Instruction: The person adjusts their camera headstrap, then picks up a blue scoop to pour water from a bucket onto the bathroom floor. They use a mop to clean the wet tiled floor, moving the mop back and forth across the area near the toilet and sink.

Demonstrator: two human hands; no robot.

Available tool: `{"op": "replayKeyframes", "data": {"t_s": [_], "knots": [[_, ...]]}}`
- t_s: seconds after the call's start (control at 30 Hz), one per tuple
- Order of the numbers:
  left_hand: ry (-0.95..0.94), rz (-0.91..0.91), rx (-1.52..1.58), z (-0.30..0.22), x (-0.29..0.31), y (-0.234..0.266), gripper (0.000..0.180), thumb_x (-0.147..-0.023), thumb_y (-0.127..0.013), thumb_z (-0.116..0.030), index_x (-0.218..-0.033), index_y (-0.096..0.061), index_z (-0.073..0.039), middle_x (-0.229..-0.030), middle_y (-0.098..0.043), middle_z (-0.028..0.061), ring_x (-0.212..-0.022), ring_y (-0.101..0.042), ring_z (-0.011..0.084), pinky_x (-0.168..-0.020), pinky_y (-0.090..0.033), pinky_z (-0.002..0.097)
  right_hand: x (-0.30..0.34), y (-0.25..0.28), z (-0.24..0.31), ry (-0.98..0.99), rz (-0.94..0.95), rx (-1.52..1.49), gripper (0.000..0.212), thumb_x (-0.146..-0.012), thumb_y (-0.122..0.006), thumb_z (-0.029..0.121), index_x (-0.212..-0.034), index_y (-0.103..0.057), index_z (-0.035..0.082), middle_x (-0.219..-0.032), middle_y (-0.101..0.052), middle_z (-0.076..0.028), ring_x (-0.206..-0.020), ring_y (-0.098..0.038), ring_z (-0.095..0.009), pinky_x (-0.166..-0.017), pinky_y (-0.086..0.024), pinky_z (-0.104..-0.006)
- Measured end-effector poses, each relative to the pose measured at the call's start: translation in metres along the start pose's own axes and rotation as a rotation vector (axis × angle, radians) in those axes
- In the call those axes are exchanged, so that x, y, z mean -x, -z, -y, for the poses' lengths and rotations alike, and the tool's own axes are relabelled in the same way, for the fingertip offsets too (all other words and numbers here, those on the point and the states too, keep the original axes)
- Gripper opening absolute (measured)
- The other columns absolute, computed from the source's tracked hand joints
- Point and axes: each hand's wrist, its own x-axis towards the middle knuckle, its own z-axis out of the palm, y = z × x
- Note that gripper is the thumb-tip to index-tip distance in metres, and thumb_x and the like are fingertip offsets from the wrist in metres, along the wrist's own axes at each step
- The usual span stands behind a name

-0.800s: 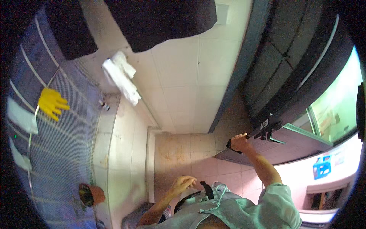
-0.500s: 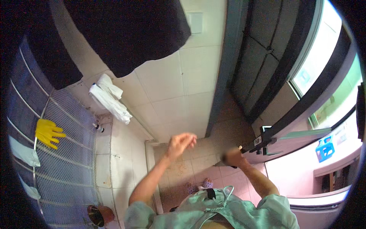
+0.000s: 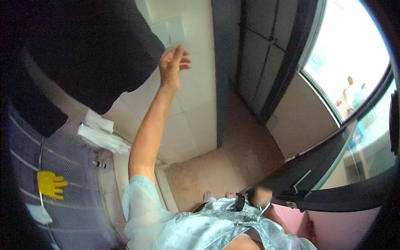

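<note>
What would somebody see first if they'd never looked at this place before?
The bright yellow glove by the mesh at the far left probably catches the eye first. Next come the big dark cloth at the upper left and the person's left hand, held up near a white wall plate.

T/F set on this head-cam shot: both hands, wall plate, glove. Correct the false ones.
1. The left hand is close to a white wall plate. True.
2. The left hand is clenched in a tight fist. False: its fingers are apart.
3. The right hand is blurred, so its grip cannot be told. True.
4. The right hand is higher in the picture than the left hand. False: it is lower.
5. A yellow glove is at the picture's left. True.
</note>
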Motion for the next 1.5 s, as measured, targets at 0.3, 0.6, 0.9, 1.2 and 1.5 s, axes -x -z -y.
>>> {"op": "replayKeyframes", "data": {"t_s": [0.3,0.6,0.9,1.2,1.5], "knots": [[-0.07,-0.008,0.017,0.021,-0.037,-0.005,0.034,-0.085,-0.062,-0.036,-0.085,-0.065,-0.002,-0.076,-0.066,0.009,-0.062,-0.063,0.0149,-0.056,-0.051,0.0264,0.02,0.023,-0.003,-0.431,-0.037,-0.239,0.015,-0.074,-0.052,0.012,-0.078,-0.057,-0.002,-0.078,-0.061,-0.028,-0.074,-0.061,-0.043,-0.068,-0.049,-0.0497],[-0.081,-0.068,0.02,0.021,-0.036,-0.017,0.034,-0.088,-0.059,-0.028,-0.091,-0.062,0.006,-0.075,-0.064,0.0118,-0.058,-0.06,0.0162,-0.056,-0.051,0.027,-0.011,0.002,-0.041,-0.425,-0.118,-0.379,0.027,-0.081,-0.05,0.021,-0.083,-0.059,-0.005,-0.082,-0.06,-0.03,-0.081,-0.059,-0.045,-0.076,-0.046,-0.0495],[0.032,0.175,-0.4,0.081,0.044,-0.056,0.023,-0.093,-0.05,-0.021,-0.089,-0.063,-0.002,-0.075,-0.061,0.0049,-0.061,-0.056,0.0108,-0.057,-0.047,0.0237,-0.176,0.067,-0.101,-0.298,-0.243,-0.794,0.017,-0.077,-0.052,0.014,-0.083,-0.053,-0.002,-0.067,-0.057,-0.016,-0.064,-0.062,-0.025,-0.057,-0.048,-0.0375],[0.93,0.826,-0.448,0.235,0.21,-0.162,0.021,-0.088,-0.056,-0.015,-0.101,-0.063,0.0,-0.09,-0.065,0.0071,-0.078,-0.061,0.0138,-0.068,-0.05,0.0262,-0.303,0.112,-0.148,-0.065,-0.153,-1.452,0.016,-0.086,-0.056,0.011,-0.092,-0.055,-0.004,-0.072,-0.056,-0.001,-0.063,-0.05,-0.006,-0.054,-0.041,-0.024],[0.65,1.132,-0.185,0.249,0.213,-0.226,0.029,-0.087,-0.054,-0.017,-0.113,-0.061,-0.004,-0.125,-0.054,0.0125,-0.12,-0.046,0.0281,-0.104,-0.027,0.0422,-0.364,0.17,-0.183,-0.154,0.059,-1.543,0.016,-0.085,-0.057,0.01,-0.093,-0.056,-0.005,-0.069,-0.057,-0.001,-0.061,-0.051,-0.005,-0.052,-0.041,-0.0214]]}}
